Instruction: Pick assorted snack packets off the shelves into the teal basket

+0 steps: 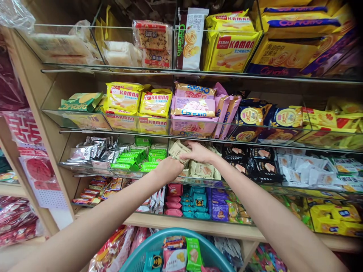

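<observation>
Mid-frame, the right hand [200, 153] is pinching a beige, rectangular plastic packet [178, 148]; the left hand [171, 168] is curling beneath, grip hidden from me.

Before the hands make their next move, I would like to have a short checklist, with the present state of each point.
1. Left hand on the beige packet: ok.
2. Right hand on the same packet: ok.
3. Packet lifted free of those beneath it: cannot tell.
4. Right hand's fingers away from the black packets: ok.
5. Whole teal basket in view: not ok, the picture's lower edge cuts it off.
</observation>
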Available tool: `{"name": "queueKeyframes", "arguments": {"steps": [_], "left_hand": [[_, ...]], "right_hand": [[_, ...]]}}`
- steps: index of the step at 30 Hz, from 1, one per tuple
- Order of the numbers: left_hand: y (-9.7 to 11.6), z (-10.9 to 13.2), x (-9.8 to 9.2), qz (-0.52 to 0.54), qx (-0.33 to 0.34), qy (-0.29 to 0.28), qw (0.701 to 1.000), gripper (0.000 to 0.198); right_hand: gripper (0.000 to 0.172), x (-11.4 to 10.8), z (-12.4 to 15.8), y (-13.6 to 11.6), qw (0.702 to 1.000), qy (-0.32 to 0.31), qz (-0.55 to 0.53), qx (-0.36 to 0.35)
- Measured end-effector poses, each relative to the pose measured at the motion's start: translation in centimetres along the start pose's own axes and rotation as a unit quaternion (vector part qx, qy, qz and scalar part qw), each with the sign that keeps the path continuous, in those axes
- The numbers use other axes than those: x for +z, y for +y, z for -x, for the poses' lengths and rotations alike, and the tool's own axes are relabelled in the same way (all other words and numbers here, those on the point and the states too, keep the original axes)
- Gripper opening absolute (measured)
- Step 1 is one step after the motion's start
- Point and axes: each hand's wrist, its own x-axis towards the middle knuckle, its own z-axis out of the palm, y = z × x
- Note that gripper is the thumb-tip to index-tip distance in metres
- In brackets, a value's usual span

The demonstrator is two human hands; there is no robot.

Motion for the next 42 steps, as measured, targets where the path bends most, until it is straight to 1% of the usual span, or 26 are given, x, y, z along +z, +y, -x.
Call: {"name": "queueKeyframes", "arguments": {"steps": [2, 5, 10, 13, 18, 22, 27, 31, 33, 36, 39, 42], "left_hand": [[0.3, 0.7, -0.3, -0.010, 0.003, 0.004, 1.000, 0.020], [0.8, 1.7, -0.4, -0.017, 0.008, 0.021, 1.000, 0.020], [1.3, 3.0, 0.8, -0.010, 0.002, 0.046, 0.999, 0.035], [1.5, 3.4, 1.4, -0.009, -0.003, 0.055, 0.998, 0.036], [1.5, 3.8, 1.6, -0.013, 0.000, 0.067, 0.998, 0.033], [1.3, 3.7, 1.6, -0.015, 0.005, 0.075, 0.997, 0.034], [1.4, 3.3, 1.6, -0.016, 0.000, 0.090, 0.996, 0.034], [1.6, 3.3, 1.6, -0.017, -0.004, 0.090, 0.996, 0.034], [1.7, 3.4, 1.5, -0.015, -0.005, 0.088, 0.996, 0.034], [1.8, 3.7, 1.4, -0.009, -0.006, 0.085, 0.996, 0.032], [2.0, 3.8, 1.1, 0.001, -0.004, 0.083, 0.997, 0.030], [2.2, 4.0, 1.0, 0.011, 0.000, 0.084, 0.996, 0.030]], "right_hand": [[0.046, 0.0, -0.3, -0.2, 1.000, -0.015, 0.020, 0.014], [0.041, -0.1, -0.7, -0.4, 0.998, -0.038, 0.042, 0.028], [0.033, -0.5, -0.9, -0.5, 0.990, -0.123, 0.057, 0.036], [0.030, -0.4, -1.1, -0.5, 0.984, -0.160, 0.075, 0.028], [0.035, -0.4, -1.8, -0.7, 0.977, -0.178, 0.114, 0.012], [0.031, -0.4, -2.0, -0.7, 0.971, -0.193, 0.139, 0.001], [0.032, 0.1, -1.8, -1.2, 0.971, -0.183, 0.155, -0.012], [0.036, -0.1, -0.7, -2.0, 0.973, -0.132, 0.188, -0.013], [0.035, -0.5, 0.6, -2.4, 0.970, -0.097, 0.221, -0.010], [0.024, -1.4, 3.3, -2.9, 0.955, -0.054, 0.290, 0.000], [0.014, -1.9, 6.1, -3.3, 0.933, -0.055, 0.355, 0.010], [0.017, -2.0, 7.7, -3.4, 0.915, -0.078, 0.394, 0.020]]}}
